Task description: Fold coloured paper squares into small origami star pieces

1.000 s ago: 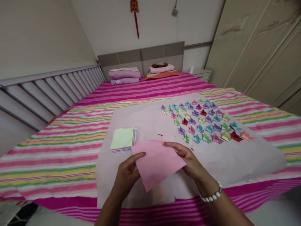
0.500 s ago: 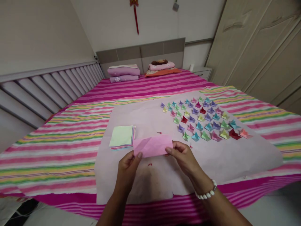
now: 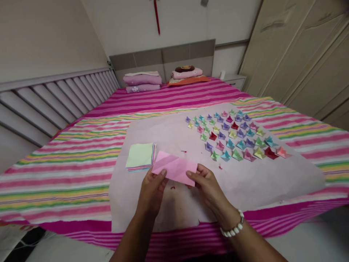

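Note:
A pink paper sheet (image 3: 174, 168), folded into a narrow rectangle, is held just above a large white sheet (image 3: 272, 178) spread on the bed. My left hand (image 3: 154, 189) pinches its left end and my right hand (image 3: 205, 185) pinches its right end. My right wrist wears a white bead bracelet (image 3: 231, 229). A stack of coloured paper squares (image 3: 140, 156), pale green on top, lies just left of the folded sheet.
Several small folded paper shapes (image 3: 231, 136) in many colours sit in rows on the white sheet to the right. The bed has a pink striped cover (image 3: 68, 171). Folded pink bedding (image 3: 141, 82) and a pillow lie at the headboard. Wardrobe doors (image 3: 305, 54) stand at right.
The flat pink sheet has been folded in half into a narrow strip. Both hands have shifted slightly forward and lower, still gripping its ends.

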The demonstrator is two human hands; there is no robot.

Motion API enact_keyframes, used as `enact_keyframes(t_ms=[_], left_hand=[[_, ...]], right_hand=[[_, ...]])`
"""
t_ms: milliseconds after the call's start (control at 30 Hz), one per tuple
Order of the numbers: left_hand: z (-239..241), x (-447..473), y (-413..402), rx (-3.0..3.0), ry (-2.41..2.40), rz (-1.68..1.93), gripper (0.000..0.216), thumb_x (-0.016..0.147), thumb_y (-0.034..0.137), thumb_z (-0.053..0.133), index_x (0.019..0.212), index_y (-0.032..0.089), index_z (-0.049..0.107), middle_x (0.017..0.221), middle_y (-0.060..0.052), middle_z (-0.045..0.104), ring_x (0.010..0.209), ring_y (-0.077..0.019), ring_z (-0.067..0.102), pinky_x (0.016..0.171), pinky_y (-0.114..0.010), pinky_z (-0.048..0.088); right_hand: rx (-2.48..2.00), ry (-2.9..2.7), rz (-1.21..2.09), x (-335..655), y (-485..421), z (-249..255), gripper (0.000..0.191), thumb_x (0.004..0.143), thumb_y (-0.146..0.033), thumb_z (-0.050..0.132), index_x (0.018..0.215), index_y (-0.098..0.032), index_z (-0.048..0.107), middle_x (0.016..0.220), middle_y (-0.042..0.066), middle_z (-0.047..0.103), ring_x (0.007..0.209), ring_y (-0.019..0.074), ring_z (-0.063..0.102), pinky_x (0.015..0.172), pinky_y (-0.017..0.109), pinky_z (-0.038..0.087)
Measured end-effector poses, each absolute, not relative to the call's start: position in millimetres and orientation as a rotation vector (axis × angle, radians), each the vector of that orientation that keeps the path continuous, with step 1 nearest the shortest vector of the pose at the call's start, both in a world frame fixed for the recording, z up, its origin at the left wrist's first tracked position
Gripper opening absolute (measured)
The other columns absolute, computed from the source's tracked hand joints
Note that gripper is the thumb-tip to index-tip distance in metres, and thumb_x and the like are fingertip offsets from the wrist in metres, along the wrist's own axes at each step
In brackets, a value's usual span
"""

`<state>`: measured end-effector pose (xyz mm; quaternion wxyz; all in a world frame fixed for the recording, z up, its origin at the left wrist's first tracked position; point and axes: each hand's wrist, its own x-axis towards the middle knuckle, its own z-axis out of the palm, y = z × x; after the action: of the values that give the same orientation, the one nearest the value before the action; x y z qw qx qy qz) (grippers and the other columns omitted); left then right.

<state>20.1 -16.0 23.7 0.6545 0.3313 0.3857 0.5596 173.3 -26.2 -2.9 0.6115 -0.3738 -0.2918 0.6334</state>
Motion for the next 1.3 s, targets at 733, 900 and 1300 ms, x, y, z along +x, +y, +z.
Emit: enact_keyframes(t_ms=[733, 900, 1300], left_hand=[[19.4, 17.8, -22.7, 0.721, 0.914, 1.010, 0.025, 0.076, 0.030, 0.071, 0.093, 0.012, 0.070, 0.092, -0.010, 0.074, 0.090, -0.0225, 0.068, 0.080, -0.034, 0.055], [16.9, 20.6, -26.1, 0.876, 0.924, 1.005, 0.025, 0.080, 0.035, 0.067, 0.091, 0.013, 0.072, 0.095, -0.009, 0.073, 0.091, -0.0207, 0.066, 0.084, -0.035, 0.053], [17.0, 19.6, -27.5, 1.248, 1.087, 0.974, 0.022, 0.079, 0.035, 0.065, 0.085, 0.015, 0.072, 0.071, -0.003, 0.067, 0.067, -0.0157, 0.058, 0.066, -0.028, 0.048]], right_hand=[[-0.977, -1.422, 0.837, 187.3, -36.1, -2.0, 0.006, 0.076, -0.024, 0.071, 0.081, -0.026, 0.074, 0.130, 0.008, 0.055, 0.117, 0.0285, 0.051, 0.098, 0.045, 0.039], [-0.961, -1.135, 1.036, 181.2, -31.4, -4.5, 0.012, 0.075, -0.030, 0.073, 0.068, -0.021, 0.068, 0.095, 0.006, 0.067, 0.088, 0.0209, 0.061, 0.080, 0.034, 0.047], [-0.867, -0.820, 1.412, 172.8, -29.9, -12.4, 0.047, 0.060, -0.029, 0.084, 0.102, -0.022, 0.065, 0.076, 0.000, 0.068, 0.068, 0.0156, 0.062, 0.063, 0.027, 0.049]])
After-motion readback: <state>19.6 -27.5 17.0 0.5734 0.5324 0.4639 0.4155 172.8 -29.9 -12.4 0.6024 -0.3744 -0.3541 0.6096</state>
